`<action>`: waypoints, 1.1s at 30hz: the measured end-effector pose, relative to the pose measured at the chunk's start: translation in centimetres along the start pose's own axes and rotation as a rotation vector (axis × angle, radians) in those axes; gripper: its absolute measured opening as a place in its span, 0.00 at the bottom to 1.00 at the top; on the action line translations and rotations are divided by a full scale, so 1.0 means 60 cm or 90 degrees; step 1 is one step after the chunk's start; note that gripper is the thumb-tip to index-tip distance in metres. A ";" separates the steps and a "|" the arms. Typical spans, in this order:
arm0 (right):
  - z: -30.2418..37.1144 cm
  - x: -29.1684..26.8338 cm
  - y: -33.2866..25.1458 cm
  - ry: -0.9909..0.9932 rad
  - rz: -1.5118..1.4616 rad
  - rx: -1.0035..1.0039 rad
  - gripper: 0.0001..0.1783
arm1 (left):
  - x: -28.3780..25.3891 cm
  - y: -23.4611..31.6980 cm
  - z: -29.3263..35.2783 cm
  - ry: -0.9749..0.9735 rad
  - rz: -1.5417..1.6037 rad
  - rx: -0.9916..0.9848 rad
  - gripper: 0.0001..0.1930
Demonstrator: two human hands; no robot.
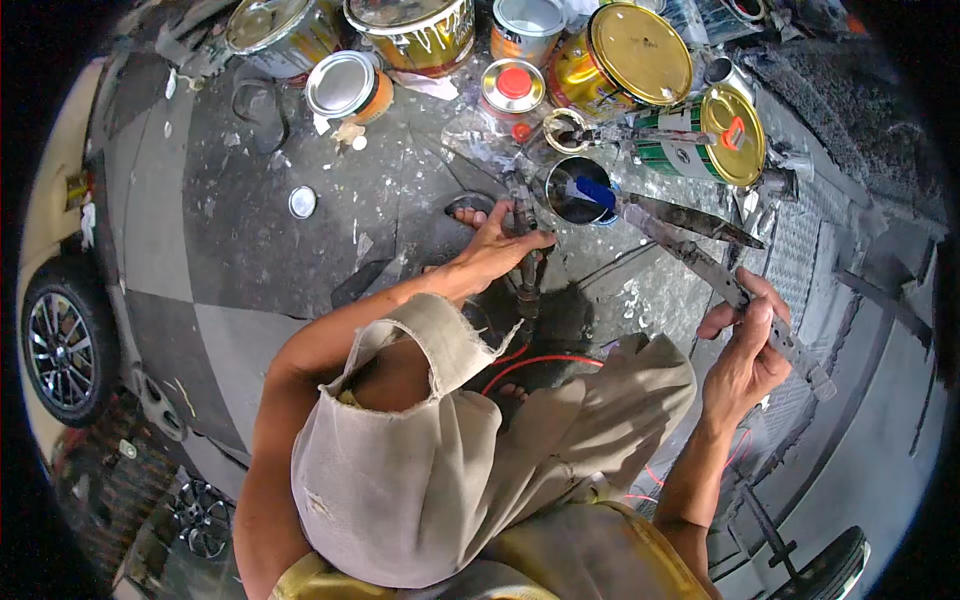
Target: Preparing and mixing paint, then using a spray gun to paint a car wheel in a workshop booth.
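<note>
The right hand (752, 340) pinches a long flat strip (690, 254) right of centre, far end by the dark tin (562, 200) at upper middle, likely stirring, left hand (495, 250) fingers curled round a dark tool (529, 285), steady wrist needed next!

The fisheye camera looked steeply down from the person's head onto the floor (240, 200). Yellowish clothing (590, 550) and beige trousers (400, 500) lay nearest the lens, the left hand (495, 250) and right hand (748, 345) farther out, cans (640, 50) beyond along the upper edge. Straight lines bowed toward dark rims.
</note>
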State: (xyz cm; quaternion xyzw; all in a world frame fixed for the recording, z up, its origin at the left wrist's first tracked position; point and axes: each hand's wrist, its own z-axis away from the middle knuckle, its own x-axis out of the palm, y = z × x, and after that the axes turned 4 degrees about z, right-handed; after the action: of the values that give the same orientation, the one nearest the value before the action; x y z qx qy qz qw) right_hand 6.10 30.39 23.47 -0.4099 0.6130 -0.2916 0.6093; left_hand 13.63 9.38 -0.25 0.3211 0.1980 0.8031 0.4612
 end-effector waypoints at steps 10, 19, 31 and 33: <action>0.001 0.001 -0.011 -0.072 -0.002 -0.099 0.19 | -0.008 -0.008 -0.004 -0.001 0.002 0.079 0.33; -0.001 0.016 -0.006 -0.176 0.095 -0.140 0.15 | -0.003 0.013 0.012 -0.007 0.015 0.059 0.47; -0.009 0.033 -0.008 -0.203 0.130 -0.160 0.14 | -0.004 0.026 0.027 0.015 -0.021 0.089 0.34; -0.009 0.039 -0.013 -0.236 0.151 -0.147 0.14 | -0.001 0.038 0.040 -0.005 0.042 0.072 0.39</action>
State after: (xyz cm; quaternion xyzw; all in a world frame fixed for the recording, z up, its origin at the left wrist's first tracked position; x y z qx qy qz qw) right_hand 5.89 27.93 23.02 -0.4483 0.5636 -0.0659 0.6906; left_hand 13.89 8.24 2.84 0.3563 0.2307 0.8041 0.4163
